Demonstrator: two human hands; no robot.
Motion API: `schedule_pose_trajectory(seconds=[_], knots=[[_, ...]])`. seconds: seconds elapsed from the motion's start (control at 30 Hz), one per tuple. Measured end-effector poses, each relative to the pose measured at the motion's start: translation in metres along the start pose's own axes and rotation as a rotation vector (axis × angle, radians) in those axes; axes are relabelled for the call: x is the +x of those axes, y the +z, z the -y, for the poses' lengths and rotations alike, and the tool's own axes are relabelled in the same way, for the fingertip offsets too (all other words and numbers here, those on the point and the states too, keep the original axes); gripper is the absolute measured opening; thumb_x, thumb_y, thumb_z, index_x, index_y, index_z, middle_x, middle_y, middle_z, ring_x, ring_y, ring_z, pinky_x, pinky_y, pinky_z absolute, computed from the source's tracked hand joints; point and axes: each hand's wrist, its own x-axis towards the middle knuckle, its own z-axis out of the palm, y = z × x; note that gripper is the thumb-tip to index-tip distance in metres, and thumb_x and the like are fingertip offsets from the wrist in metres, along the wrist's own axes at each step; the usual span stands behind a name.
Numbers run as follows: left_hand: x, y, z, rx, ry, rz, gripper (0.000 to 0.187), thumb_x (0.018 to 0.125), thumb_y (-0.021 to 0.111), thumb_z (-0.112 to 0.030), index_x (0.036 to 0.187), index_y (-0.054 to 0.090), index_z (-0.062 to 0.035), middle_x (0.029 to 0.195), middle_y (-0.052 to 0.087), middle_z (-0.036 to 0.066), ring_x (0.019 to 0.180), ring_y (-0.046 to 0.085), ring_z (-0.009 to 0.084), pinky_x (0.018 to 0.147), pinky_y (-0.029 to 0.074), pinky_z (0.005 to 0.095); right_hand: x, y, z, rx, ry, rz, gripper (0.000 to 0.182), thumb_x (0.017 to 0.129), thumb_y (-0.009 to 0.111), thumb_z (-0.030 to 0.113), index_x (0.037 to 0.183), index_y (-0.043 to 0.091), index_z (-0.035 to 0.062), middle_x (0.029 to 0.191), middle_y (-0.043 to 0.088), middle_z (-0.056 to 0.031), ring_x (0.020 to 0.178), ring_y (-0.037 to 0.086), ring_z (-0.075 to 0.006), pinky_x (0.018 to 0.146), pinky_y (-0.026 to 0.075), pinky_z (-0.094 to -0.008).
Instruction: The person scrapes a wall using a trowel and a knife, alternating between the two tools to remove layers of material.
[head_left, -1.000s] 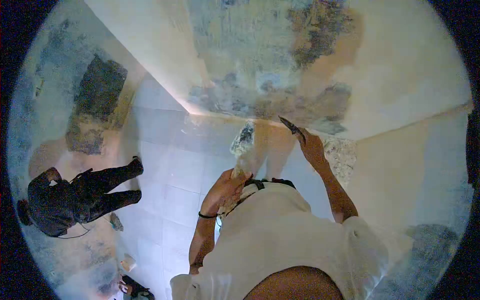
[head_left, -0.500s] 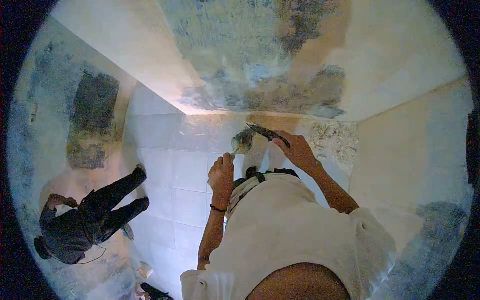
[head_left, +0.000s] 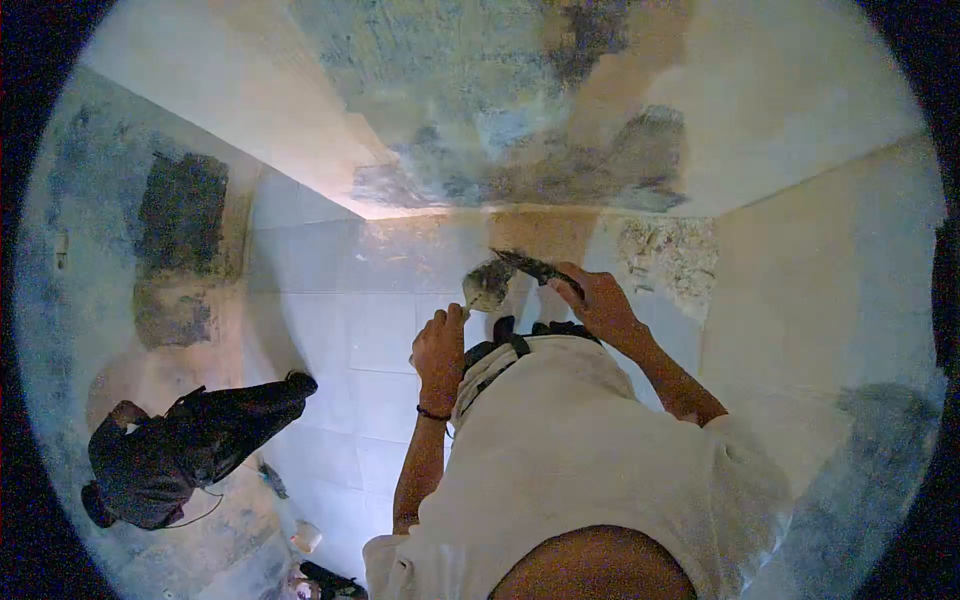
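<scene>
Right hand (head_left: pixel 605 305): swung in since a second earlier, from out by the foot of the wall (head_left: pixel 470 110) to the front of the body, bringing its dark tool (head_left: pixel 530 267) up to the broad-bladed tool (head_left: pixel 487 287).
Hold on the dark tool: grip closed about its near end, no gap seen between fingers and tool.
Left hand (head_left: pixel 438 345): fist upright, fingers curled round the handle (head_left: pixel 466 308) of the broad-bladed tool; most of the handle is hidden in the grip.
Broad-bladed tool: just beyond the left fist, above the floor (head_left: pixel 315 325); its face is mottled dark.
Dark tool tip: at the blade's far edge — contact cannot be confirmed.
Blade hazard: in my judgement, a slack left wrist would let the blade tip under pressure and shed anything loose on it.
Knuckle hazard: a hard stroke running down the blade could skid off towards the left fingers; cause, too much force or too flat an angle.
Rubble patch (head_left: pixel 665 262): rough, at the wall corner on the right — a likely poor foothold if stepped on.
Co-worker (head_left: pixel 165 465): dark-clad, well apart on the left; risk of a knock judged low.
</scene>
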Motion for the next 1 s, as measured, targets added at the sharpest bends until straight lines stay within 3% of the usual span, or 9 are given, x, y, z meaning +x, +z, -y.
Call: schedule_pose_trajectory(seconds=[0.1, 0.13, 0.23, 0.33, 0.53, 0.73, 0.83, 0.93, 1.0], knots=[[0.002, -0.020, 0.007, -0.008, 0.059, -0.015, 0.014, 0.089, 0.063, -0.018, 0.100, 0.057, -0.0114, 0.078, 0.059, 0.007, 0.069, 0.064, 0.0258, 0.055, 0.052, 0.0371, -0.007, 0.029, -0.077, -0.411, 0.187, 0.049, 0.030, 0.097, 0.055, 0.032, 0.113, 0.063, 0.0070, 0.083, 0.066, -0.0224, 0.071, 0.064, -0.0409, 0.067, 0.052, -0.0485], [0.001, -0.023, 0.005, -0.071, 0.015, -0.071, 0.016, 0.088, 0.064, -0.017, 0.101, 0.057, -0.0119, 0.078, 0.059, 0.007, 0.069, 0.064, 0.0256, 0.055, 0.051, 0.0370, -0.013, 0.030, -0.124, -0.525, -0.040, -0.003, 0.030, 0.096, 0.057, 0.032, 0.114, 0.062, 0.0081, 0.082, 0.067, -0.0203, 0.070, 0.064, -0.0417, 0.066, 0.052, -0.0504], [0.007, -0.028, 0.010, -0.112, 0.025, -0.146, 0.015, 0.088, 0.064, -0.017, 0.101, 0.059, -0.0121, 0.080, 0.061, 0.008, 0.068, 0.064, 0.0272, 0.054, 0.051, 0.0385, -0.022, -0.003, -0.117, -0.246, 0.264, -0.150, 0.033, 0.098, 0.054, 0.036, 0.107, 0.064, 0.0055, 0.076, 0.067, -0.0138, 0.063, 0.063, -0.0317, 0.058, 0.050, -0.0430], [0.001, -0.024, 0.016, -0.128, -0.015, -0.030, 0.018, 0.087, 0.064, -0.017, 0.104, 0.059, -0.0122, 0.082, 0.062, 0.007, 0.070, 0.065, 0.0282, 0.056, 0.051, 0.0401, -0.014, -0.016, -0.060, -0.004, 0.140, -0.154, 0.040, 0.099, 0.053, 0.042, 0.106, 0.064, 0.0043, 0.067, 0.062, -0.0082, 0.051, 0.054, -0.0182, 0.050, 0.046, -0.0348], [0.019, -0.012, 0.004, -0.133, 0.034, 0.079, 0.017, 0.091, 0.059, -0.017, 0.106, 0.058, -0.0089, 0.090, 0.064, 0.012, 0.074, 0.066, 0.0307, 0.060, 0.053, 0.0410, 0.013, -0.045, 0.020, 0.737, 0.597, 0.396, 0.039, 0.098, 0.055, 0.045, 0.110, 0.062, 0.0086, 0.057, 0.041, 0.0059, 0.040, 0.031, -0.0042, 0.035, 0.025, -0.0217], [-0.004, 0.049, 0.057, 0.037, -0.198, 0.274, 0.019, 0.097, 0.050, -0.020, 0.112, 0.054, -0.0108, 0.090, 0.065, 0.015, 0.075, 0.067, 0.0355, 0.059, 0.053, 0.0484, 0.003, -0.078, -0.011, 1.051, 0.536, 0.355, 0.039, 0.098, 0.055, 0.046, 0.109, 0.064, 0.0095, 0.057, 0.042, 0.0060, 0.041, 0.035, -0.0050, 0.037, 0.028, -0.0226], [0.006, 0.047, 0.057, -0.081, -0.151, 0.236, 0.017, 0.095, 0.054, -0.019, 0.108, 0.056, -0.0082, 0.081, 0.064, 0.018, 0.072, 0.067, 0.0372, 0.060, 0.053, 0.0495, 0.020, -0.065, -0.011, 0.368, 0.239, 0.064, 0.040, 0.097, 0.056, 0.045, 0.109, 0.067, 0.0084, 0.062, 0.058, -0.0024, 0.042, 0.048, -0.0119, 0.043, 0.040, -0.0290], [0.006, 0.060, 0.050, -0.580, 0.017, 0.091, 0.018, 0.089, 0.060, -0.015, 0.100, 0.058, -0.0006, 0.080, 0.062, 0.023, 0.074, 0.066, 0.0402, 0.062, 0.052, 0.0463, 0.022, -0.021, -0.020, -0.032, 0.185, 0.136, 0.038, 0.096, 0.058, 0.041, 0.111, 0.068, 0.0081, 0.076, 0.069, -0.0118, 0.055, 0.062, -0.0232, 0.055, 0.048, -0.0367], [0.013, 0.031, 0.023, -0.881, -0.147, 0.356, 0.017, 0.089, 0.063, -0.016, 0.095, 0.057, -0.0004, 0.070, 0.058, 0.009, 0.057, 0.058, 0.0221, 0.052, 0.047, 0.0361, 0.014, 0.005, -0.032, -0.128, -0.026, 0.156, 0.037, 0.096, 0.056, 0.041, 0.115, 0.067, 0.0101, 0.090, 0.071, -0.0142, 0.072, 0.067, -0.0317, 0.066, 0.052, -0.0420]])
